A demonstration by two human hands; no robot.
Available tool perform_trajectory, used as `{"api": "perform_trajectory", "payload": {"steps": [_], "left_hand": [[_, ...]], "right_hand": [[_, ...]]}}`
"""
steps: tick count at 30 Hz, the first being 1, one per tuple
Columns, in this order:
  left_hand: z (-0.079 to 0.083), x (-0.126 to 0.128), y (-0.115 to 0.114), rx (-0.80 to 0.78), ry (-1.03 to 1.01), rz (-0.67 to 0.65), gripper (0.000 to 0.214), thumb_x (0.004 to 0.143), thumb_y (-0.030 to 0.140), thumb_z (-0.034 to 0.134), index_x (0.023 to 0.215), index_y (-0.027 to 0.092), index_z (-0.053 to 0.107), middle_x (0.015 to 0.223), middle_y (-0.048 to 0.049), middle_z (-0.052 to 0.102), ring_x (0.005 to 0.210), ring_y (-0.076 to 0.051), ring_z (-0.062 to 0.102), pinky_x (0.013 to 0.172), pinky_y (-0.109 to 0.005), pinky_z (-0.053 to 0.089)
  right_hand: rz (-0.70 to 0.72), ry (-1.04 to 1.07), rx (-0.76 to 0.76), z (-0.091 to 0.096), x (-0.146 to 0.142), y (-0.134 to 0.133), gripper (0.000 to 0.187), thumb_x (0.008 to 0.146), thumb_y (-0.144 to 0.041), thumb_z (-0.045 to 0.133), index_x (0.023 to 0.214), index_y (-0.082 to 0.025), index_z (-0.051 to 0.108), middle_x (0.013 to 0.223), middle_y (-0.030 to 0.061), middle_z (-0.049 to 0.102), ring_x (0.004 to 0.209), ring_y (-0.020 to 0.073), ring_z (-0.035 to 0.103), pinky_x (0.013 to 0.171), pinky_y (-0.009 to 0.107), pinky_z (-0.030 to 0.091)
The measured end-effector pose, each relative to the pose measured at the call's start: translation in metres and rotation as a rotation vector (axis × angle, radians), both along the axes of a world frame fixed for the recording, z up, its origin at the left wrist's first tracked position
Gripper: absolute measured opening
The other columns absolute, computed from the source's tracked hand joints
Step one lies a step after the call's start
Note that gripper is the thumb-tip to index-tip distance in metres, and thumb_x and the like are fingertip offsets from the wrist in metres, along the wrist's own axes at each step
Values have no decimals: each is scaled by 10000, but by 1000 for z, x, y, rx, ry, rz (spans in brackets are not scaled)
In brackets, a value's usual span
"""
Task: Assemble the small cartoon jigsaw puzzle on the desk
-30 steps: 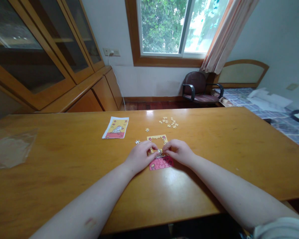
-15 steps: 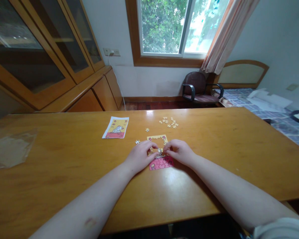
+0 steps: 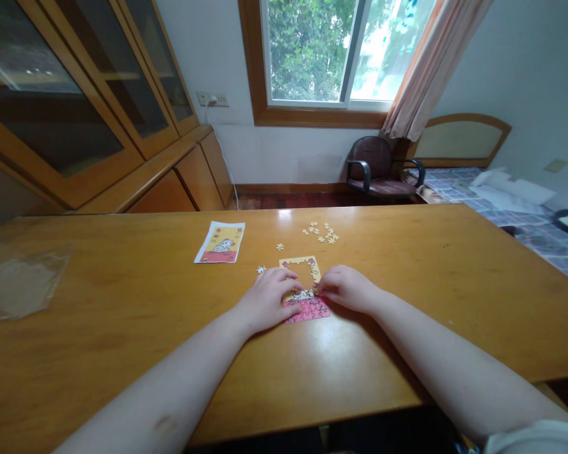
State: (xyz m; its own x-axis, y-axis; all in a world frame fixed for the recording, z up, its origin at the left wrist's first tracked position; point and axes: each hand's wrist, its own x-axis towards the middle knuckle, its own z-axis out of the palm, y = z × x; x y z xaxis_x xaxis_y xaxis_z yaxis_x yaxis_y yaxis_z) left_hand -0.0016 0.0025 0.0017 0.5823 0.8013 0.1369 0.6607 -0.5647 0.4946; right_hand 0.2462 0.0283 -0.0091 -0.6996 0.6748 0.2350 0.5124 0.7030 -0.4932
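Note:
A partly assembled jigsaw puzzle (image 3: pixel 307 309) lies on the wooden table, its lower part pink and its border yellow. Bare tabletop shows through the gap in its middle. My left hand (image 3: pixel 268 299) rests over the puzzle's left side, thumb and fingers apart, with the thumb on the pink part. At the right edge, my right hand (image 3: pixel 345 287) has its fingers drawn together against the puzzle; whatever lies between the fingertips is hidden. One loose puzzle piece (image 3: pixel 261 269) sits just beyond my left hand, another piece (image 3: pixel 279 246) farther back.
Several loose pieces (image 3: pixel 330 236) lie in a cluster behind the puzzle. A picture card (image 3: pixel 223 243) with a white animal on yellow and pink is to the left. A clear plastic bag (image 3: pixel 21 284) lies at the table's far left. Beyond the table stands a chair (image 3: pixel 372 161).
My right hand has shifted slightly right, from the puzzle's middle to its right edge. The left hand's fingers have spread and settled lower on the puzzle, uncovering the white pieces.

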Motion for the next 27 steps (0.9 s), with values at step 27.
{"api": "perform_trajectory", "payload": {"steps": [27], "left_hand": [[4,1,-4,-69,132,-54,438,758,448,713,1170,303,679,1407,-98,501,1319,-341,397,1108,-560,309]], "right_hand": [[55,-25,117,-2,-2,1,134,861,-168,629,888,-210,754,819,43,734,746,169,664,732,284,487]]}}
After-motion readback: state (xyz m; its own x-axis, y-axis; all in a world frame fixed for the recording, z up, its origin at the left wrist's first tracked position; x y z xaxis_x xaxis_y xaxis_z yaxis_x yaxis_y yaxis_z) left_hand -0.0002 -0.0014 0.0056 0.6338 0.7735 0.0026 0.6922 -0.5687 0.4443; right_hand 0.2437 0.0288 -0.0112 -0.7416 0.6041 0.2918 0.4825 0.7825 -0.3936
